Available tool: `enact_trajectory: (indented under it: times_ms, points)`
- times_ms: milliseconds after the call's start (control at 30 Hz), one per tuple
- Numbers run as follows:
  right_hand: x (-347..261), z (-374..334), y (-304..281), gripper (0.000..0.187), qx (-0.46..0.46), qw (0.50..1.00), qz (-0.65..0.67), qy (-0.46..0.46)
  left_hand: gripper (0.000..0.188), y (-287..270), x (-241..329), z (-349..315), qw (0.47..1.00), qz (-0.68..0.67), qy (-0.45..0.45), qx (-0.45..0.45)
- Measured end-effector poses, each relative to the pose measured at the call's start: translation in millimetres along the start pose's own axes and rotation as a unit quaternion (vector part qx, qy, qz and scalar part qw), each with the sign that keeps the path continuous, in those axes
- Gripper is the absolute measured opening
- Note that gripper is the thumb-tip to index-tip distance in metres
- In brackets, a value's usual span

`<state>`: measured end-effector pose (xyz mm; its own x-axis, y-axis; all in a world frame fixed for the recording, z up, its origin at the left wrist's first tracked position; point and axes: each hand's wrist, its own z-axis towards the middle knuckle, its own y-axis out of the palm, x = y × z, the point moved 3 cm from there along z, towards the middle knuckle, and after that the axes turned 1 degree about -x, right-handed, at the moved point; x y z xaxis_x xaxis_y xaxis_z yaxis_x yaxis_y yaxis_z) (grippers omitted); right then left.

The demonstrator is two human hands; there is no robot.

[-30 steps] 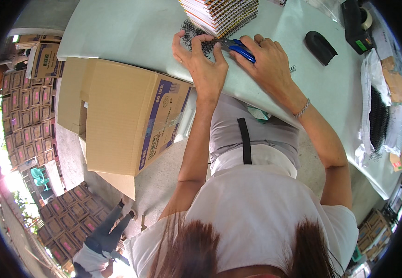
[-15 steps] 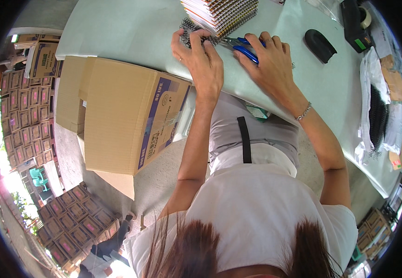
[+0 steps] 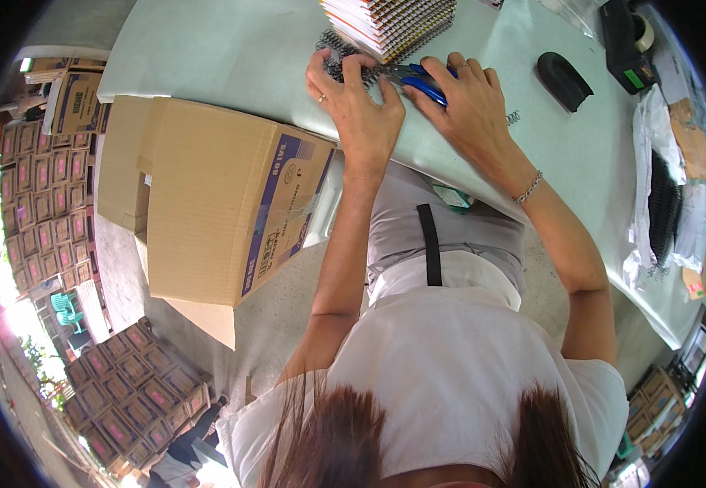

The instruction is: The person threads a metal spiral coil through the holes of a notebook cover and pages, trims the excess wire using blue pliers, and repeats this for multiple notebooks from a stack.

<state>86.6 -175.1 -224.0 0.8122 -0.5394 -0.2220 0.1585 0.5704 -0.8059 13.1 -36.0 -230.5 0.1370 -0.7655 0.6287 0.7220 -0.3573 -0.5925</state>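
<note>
A stack of spiral-bound notebooks (image 3: 393, 24) stands at the far edge of view, with black wire coils along its side. At its near left corner lies a tangle of black spiral coils (image 3: 332, 45). My left hand (image 3: 361, 118) curves over these coils, fingers bent and thumb toward the plier tips. My right hand (image 3: 471, 102) is closed around the blue handles of a pair of pliers (image 3: 427, 88). The jaws point left, at the coils by the stack's lower corner; their exact contact is hidden. A short coil piece (image 3: 513, 118) lies beside my right wrist.
A curved black object (image 3: 562, 81) rests on the pale green tabletop (image 3: 215, 49). An open cardboard box (image 3: 206, 195) stands left of my forearm. Plastic bags and black coils (image 3: 663, 211) lie at the right edge. Stacked cartons (image 3: 52, 195) and a person (image 3: 186, 451) are at left.
My left hand has shifted slightly right, its thumb nearer the plier tips. My right hand and the pliers have moved a little left, showing more of the short coil piece.
</note>
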Motion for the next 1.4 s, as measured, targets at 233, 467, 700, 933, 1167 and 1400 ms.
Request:
enact_trajectory:
  times_ms: [233,467,700,933,1167,1400]
  points:
    - [0,5,-4,0.033,-0.095,0.993,0.033,0.056,0.025,1,-2,0,1.000,-0.009,-0.004,0.003]
    - [0,-7,-10,0.037,-0.057,0.997,-0.021,0.040,0.021,3,-6,0,0.999,-0.012,0.026,0.014]
    - [0,-7,-7,0.039,-0.046,0.998,-0.032,0.017,0.022,5,-6,-1,0.999,-0.018,0.026,0.013]
    - [-3,-1,-4,0.036,-0.048,0.998,-0.027,0.008,0.023,5,-8,-1,0.999,-0.011,0.036,0.019]
    - [-12,8,-5,0.033,-0.124,0.991,-0.029,0.044,0.035,0,-12,1,1.000,0.009,0.020,-0.001]
    - [-12,15,-15,0.040,-0.198,0.977,-0.002,0.082,0.096,-19,-21,29,0.984,0.128,0.018,-0.120]
